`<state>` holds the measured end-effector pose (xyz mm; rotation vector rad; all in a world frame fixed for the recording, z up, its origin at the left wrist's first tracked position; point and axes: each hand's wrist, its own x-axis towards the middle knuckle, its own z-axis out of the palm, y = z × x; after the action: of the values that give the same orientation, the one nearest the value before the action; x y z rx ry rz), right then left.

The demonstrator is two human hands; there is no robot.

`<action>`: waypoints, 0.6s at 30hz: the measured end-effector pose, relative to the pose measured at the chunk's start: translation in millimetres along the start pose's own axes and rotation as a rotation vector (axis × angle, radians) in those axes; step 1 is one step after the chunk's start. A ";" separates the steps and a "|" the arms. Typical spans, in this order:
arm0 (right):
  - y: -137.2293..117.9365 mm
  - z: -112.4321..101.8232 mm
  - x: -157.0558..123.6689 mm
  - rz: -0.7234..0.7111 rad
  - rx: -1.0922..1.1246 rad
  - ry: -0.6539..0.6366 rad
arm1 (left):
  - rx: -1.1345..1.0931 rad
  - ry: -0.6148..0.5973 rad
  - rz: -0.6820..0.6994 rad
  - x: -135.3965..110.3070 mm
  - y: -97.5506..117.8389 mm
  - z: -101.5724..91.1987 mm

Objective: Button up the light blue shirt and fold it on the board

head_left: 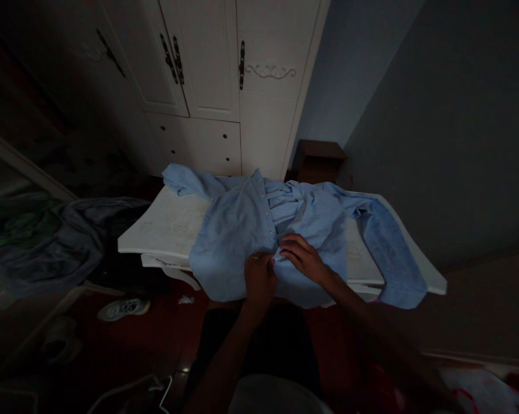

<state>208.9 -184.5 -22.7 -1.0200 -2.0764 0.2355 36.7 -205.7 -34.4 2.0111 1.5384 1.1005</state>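
A light blue button-up shirt [233, 230] lies spread over a white table, its front facing up and partly unfastened. One sleeve stretches to the far left; the other hangs over the right end. My left hand [260, 279] is closed on the front edge of the shirt low on the placket. Beside it my right hand [303, 259] pinches the opposite front edge, fingers bent over the cloth. The two hands nearly meet at the placket. Whether a button is between the fingers is hidden. Small buttons show along the edge above.
The white table [164, 227] has a curved edge. Behind it stands a white wardrobe [268, 126] with dark handles, next to a small brown cabinet [322, 152]. Dark clothes [78, 241] hang at the left. A shoe [123, 309] sits on the red floor [168, 339].
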 end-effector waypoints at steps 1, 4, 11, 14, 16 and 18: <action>-6.1 -0.4 -2.1 0.045 0.002 0.038 | -0.004 0.014 0.005 -1.2 -0.8 1.0; -25.2 1.7 -9.2 0.265 0.089 0.065 | -0.026 0.062 0.019 -4.3 -3.5 4.5; -37.5 13.2 -9.2 0.909 0.628 -0.110 | -0.071 0.157 0.030 -7.3 -8.4 11.9; -38.0 12.5 -2.6 0.987 0.717 -0.078 | -0.081 0.182 0.045 -8.7 -9.1 14.1; -40.3 11.5 1.2 1.017 0.740 -0.074 | -0.089 0.196 0.047 -9.6 -9.3 15.7; -42.9 11.2 3.9 1.035 0.748 -0.075 | -0.092 0.201 0.041 -10.6 -9.7 17.5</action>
<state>174.2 -208.0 -7.7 -1.4700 -1.1330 1.4424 42.9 -209.7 -55.8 1.9278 1.5162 1.4010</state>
